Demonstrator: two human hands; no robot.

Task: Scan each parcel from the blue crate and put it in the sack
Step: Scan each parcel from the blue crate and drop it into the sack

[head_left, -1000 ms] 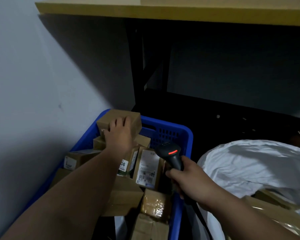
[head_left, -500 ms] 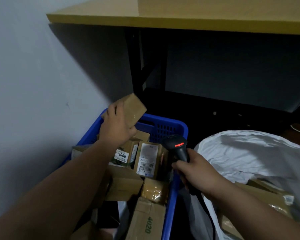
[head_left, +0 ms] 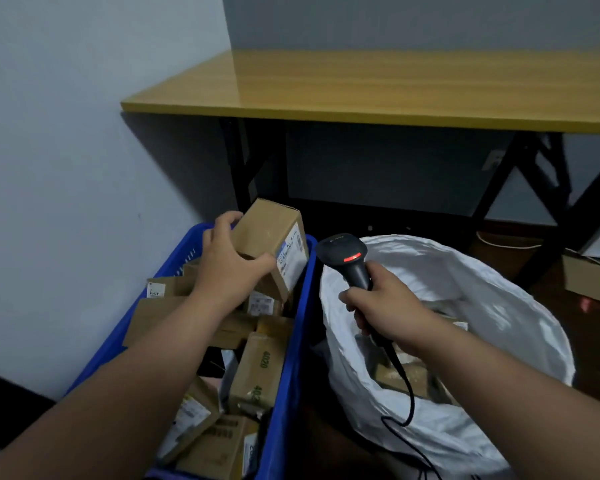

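Note:
My left hand (head_left: 227, 261) grips a small brown cardboard parcel (head_left: 270, 237), lifted above the far end of the blue crate (head_left: 298, 327). The parcel's white label faces right, towards the scanner. My right hand (head_left: 378, 306) holds a black barcode scanner (head_left: 345, 259) by its handle, its red light on, the head close to the parcel's label. Several more brown parcels (head_left: 253, 372) fill the crate. The white sack (head_left: 482, 306) stands open right of the crate, with parcels partly visible inside.
A yellow-topped table (head_left: 378, 88) on black legs stands behind the crate and sack. A grey wall lies to the left. The scanner's black cable (head_left: 407, 396) hangs over the sack. A cardboard box (head_left: 584, 280) sits on the floor at far right.
My left hand has lifted the parcel out of the crate and turned its label towards the scanner. My right hand has brought the scanner up beside it. The camera tilted up.

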